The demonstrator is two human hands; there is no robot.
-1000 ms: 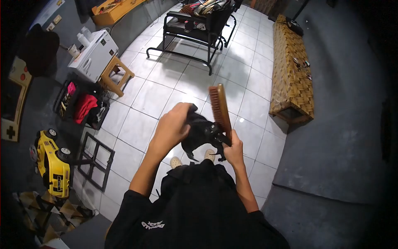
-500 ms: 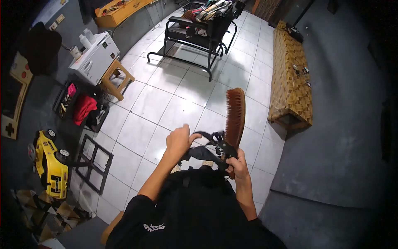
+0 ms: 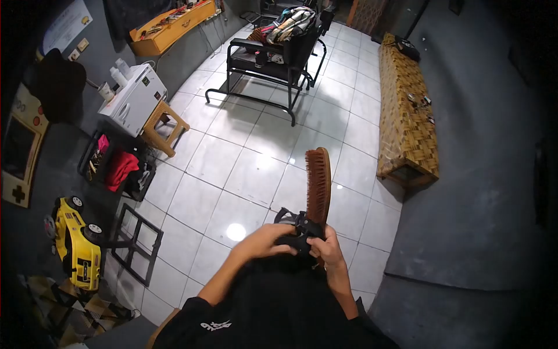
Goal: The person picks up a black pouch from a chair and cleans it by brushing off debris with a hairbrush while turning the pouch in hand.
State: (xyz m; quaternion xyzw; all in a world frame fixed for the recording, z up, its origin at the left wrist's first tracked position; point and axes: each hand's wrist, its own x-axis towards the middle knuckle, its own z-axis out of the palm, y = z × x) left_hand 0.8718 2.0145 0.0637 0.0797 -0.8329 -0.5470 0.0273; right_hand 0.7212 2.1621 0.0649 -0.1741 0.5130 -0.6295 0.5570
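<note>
A brush (image 3: 317,186) with reddish-brown bristles and a wooden back stands upright in front of my body. My right hand (image 3: 329,250) is closed around its lower end, and the fingers also touch a black strap with plastic fittings (image 3: 300,224). My left hand (image 3: 264,241) is closed on the left part of that black strap, just beside the right hand. The brush handle is mostly hidden by my right hand and the strap. What the strap belongs to is too small and dark to make out.
A black-framed chair (image 3: 261,64) with a bundle of cloth stands ahead on white tiles. On the left are a wooden stool (image 3: 167,131), a small white cabinet (image 3: 136,96), a yellow toy car (image 3: 78,244) and a black frame (image 3: 138,244). A woven bench (image 3: 405,110) lines the right wall.
My left hand has moved right and closed on the strap, which was stretched out between the hands. The brush has shifted slightly left and down.
</note>
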